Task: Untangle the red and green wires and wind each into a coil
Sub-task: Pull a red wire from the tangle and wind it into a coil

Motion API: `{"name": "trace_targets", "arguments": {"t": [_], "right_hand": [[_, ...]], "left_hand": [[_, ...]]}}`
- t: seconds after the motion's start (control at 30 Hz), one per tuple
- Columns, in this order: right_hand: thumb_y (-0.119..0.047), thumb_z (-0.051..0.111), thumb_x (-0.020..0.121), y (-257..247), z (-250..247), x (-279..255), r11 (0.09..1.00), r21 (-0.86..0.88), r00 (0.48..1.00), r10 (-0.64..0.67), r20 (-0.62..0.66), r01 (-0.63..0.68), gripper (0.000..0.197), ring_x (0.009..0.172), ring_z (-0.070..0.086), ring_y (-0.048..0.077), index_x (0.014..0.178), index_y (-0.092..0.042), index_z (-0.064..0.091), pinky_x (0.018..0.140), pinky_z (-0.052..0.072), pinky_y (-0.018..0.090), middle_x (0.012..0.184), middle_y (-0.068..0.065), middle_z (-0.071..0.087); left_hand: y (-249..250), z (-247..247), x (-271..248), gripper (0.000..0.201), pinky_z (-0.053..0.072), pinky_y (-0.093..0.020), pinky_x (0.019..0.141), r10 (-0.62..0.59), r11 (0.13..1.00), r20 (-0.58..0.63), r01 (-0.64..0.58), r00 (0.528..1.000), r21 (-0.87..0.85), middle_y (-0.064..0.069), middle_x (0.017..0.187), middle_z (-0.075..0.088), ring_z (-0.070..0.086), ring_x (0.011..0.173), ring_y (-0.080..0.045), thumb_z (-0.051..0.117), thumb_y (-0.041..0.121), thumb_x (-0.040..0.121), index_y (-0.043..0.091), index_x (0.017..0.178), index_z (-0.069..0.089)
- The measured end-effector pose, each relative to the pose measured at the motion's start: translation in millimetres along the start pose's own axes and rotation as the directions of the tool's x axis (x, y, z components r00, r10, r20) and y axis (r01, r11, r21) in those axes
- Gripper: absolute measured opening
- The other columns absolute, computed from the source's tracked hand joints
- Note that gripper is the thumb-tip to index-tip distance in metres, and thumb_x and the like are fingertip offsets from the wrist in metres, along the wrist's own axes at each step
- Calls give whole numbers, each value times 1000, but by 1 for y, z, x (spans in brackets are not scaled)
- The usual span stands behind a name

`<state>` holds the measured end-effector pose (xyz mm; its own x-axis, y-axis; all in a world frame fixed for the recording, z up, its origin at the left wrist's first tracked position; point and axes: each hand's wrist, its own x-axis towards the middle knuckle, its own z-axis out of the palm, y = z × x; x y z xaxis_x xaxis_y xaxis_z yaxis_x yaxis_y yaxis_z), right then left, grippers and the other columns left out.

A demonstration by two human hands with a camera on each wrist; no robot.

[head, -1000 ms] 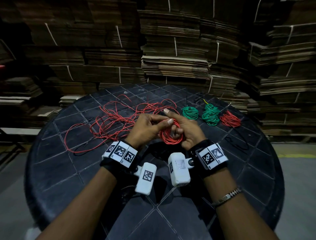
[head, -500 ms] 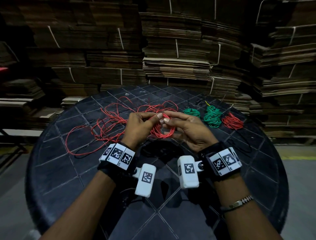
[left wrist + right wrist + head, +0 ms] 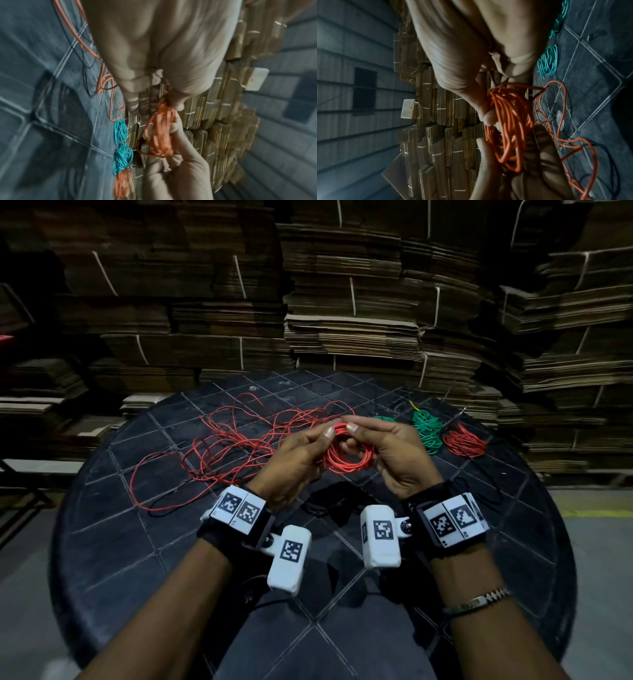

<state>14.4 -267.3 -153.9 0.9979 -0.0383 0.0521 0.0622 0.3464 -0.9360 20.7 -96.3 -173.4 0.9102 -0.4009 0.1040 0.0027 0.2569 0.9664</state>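
Head view — both hands [image 3: 298, 460] grip red coil [image 3: 347, 455]

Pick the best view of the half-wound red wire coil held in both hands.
Right wrist: the half-wound red wire coil fills the frame, sharp, with separate loops visible. Head shows it small, between the left hand and right hand. Left wrist shows it blurred.

red wire [image 3: 347, 455]: smooth glossy plastic | table [image 3: 113, 542]: dark, scuffed, grooved | stacks [image 3: 352, 337]: matt brown cardboard
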Motion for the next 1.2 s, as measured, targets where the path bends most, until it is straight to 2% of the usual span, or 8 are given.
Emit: {"name": "trace_targets", "arguments": {"t": [0.2,0.43,0.57,0.67,0.8,0.93,1.07,1.2], "right_hand": [[7,67,89,-6,-1,-3,1000,16,1000,-24,18,23,22,69,68,17,110,7,72,75,61,27,93,24,71],[0,78,83,-2,7,-9,988,-146,998,-57,-24,53,25,76,76,23,107,3,75,71,63,30,92,20,77],[-6,83,79,-4,3,-8,987,-162,997,-23,-68,11,24,81,75,28,102,-1,78,77,63,34,94,23,76],[-4,83,78,-6,1,-7,987,-161,995,-10,-99,-6,23,74,74,24,99,3,77,73,63,32,93,26,75],[-3,83,77,-8,-1,-7,987,-156,995,7,-97,-22,22,73,74,23,98,4,77,73,64,32,94,26,75],[-3,82,78,-10,-5,-8,994,-105,998,28,-51,-33,26,77,74,26,101,6,76,73,63,31,95,26,75],[-4,81,81,-8,0,-9,990,-140,1000,-16,-17,13,24,82,74,28,103,4,76,74,63,32,96,25,75],[-7,80,83,-6,6,-10,980,-196,999,-41,24,45,24,82,75,27,106,0,76,74,61,32,97,21,76]], "left_hand": [[0,0,-1,35,37,-32,64,125,978,32,-129,992,164,-16,105,70,64,85,-25,47,19,110,15,143,60],[-1,-5,1,31,58,-23,86,299,882,-69,-247,952,402,-2,116,75,73,103,-9,55,1,104,2,134,65],[-3,-2,0,39,56,-47,103,328,896,-147,-258,933,362,-5,127,73,70,116,-19,62,3,101,8,139,64],[-4,-1,-1,52,57,-56,97,328,876,-68,-277,942,394,-7,118,75,69,108,-23,64,6,101,25,148,56],[-4,0,-1,42,57,-43,103,340,863,-98,-269,935,428,-2,126,73,71,116,-15,67,5,98,8,139,63],[-2,-3,0,32,60,-61,86,367,823,-102,-272,925,499,0,113,78,73,99,-43,70,15,98,18,130,71],[0,-8,3,29,57,-40,101,365,854,-108,-287,925,434,-7,120,76,73,112,-19,65,2,99,5,128,71],[-1,-10,4,27,60,-31,93,385,874,-156,-305,910,378,-7,115,77,74,108,-18,63,-2,98,4,122,74]]}}
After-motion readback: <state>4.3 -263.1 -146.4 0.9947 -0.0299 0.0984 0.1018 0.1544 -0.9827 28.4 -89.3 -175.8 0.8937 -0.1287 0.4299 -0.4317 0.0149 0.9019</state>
